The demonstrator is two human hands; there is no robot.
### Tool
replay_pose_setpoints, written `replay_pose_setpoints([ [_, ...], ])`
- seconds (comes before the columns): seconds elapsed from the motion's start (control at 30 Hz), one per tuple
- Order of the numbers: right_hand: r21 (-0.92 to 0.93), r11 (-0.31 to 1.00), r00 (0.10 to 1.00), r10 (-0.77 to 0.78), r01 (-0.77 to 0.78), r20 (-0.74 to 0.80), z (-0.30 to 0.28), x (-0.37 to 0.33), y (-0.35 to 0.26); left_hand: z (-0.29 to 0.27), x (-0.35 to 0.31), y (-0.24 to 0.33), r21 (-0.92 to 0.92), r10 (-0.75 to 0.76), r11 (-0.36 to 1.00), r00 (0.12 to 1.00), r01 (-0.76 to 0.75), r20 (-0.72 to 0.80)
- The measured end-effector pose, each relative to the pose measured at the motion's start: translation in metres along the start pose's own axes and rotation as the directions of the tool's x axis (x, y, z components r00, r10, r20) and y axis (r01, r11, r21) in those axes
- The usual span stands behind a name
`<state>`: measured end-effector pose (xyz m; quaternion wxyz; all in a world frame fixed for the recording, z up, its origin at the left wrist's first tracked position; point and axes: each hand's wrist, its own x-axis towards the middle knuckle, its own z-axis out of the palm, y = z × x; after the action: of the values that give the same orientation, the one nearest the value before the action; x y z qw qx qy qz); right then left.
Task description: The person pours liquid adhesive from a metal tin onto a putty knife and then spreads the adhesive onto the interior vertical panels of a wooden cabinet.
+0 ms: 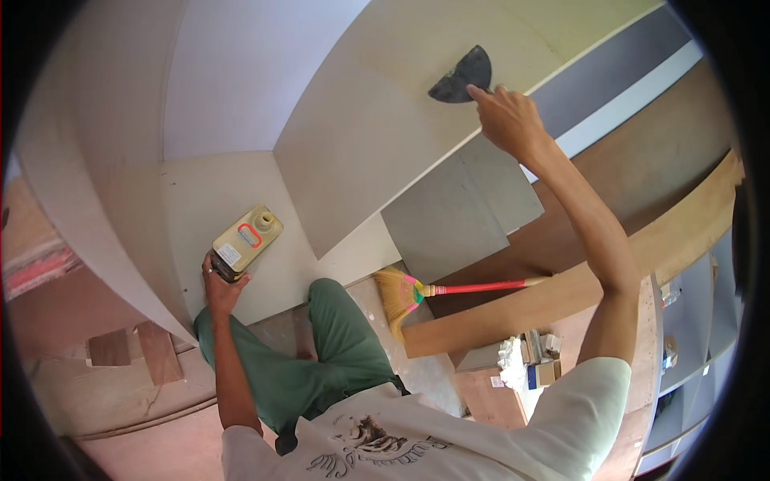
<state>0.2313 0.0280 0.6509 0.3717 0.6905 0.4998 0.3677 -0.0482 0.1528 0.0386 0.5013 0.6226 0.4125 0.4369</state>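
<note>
My right hand (510,119) is raised at the upper right, closed on a dark, half-round scraper (468,77). One finger stretches along the tool, and its blade lies at or close to the beige panel (377,120); contact cannot be told for sure. At the lower left, my left hand (222,290) grips the near end of a rectangular, yellowish can (250,235) with a round spout at its far end and a white label. The can is tilted above or on the pale bottom board (200,192); I cannot tell which.
A broom (465,288) with a red handle lies to the right of my knees, beside a long wooden board (513,309). Grey panels (457,212) lean behind it. Small boxes (544,373) and crumpled white material (511,362) sit at the lower right, near grey shelves (694,345).
</note>
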Motion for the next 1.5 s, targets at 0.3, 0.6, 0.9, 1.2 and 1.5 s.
replay_pose_setpoints([
  [0.3, -0.131, 0.99, 0.996, -0.039, 0.05, 0.08, 0.031, 0.042, 0.001, -0.009, -0.002, 0.023, 0.075, -0.061, 0.995, 0.998, 0.061, -0.002],
  [0.6, -0.091, 0.996, 0.996, 0.019, -0.011, 0.093, 0.007, -0.09, 0.007, -0.005, 0.0, 0.018, 0.109, -0.063, 0.992, 0.998, 0.063, -0.008],
  [0.9, 0.061, 0.998, 0.993, 0.028, -0.022, -0.11, -0.029, -0.097, 0.024, -0.001, 0.0, -0.002, 0.025, -0.039, 0.999, 0.999, 0.038, 0.007],
  [1.2, -0.042, 0.996, 0.995, 0.076, -0.074, 0.062, 0.033, 0.095, -0.007, 0.005, 0.001, -0.005, 0.029, 0.01, 1.0, 1.0, -0.01, -0.005],
  [1.5, -0.071, 0.996, 0.999, -0.051, 0.051, -0.003, 0.019, -0.004, 0.001, -0.003, 0.002, -0.014, 0.039, -0.035, 0.999, 0.999, 0.035, 0.004],
])
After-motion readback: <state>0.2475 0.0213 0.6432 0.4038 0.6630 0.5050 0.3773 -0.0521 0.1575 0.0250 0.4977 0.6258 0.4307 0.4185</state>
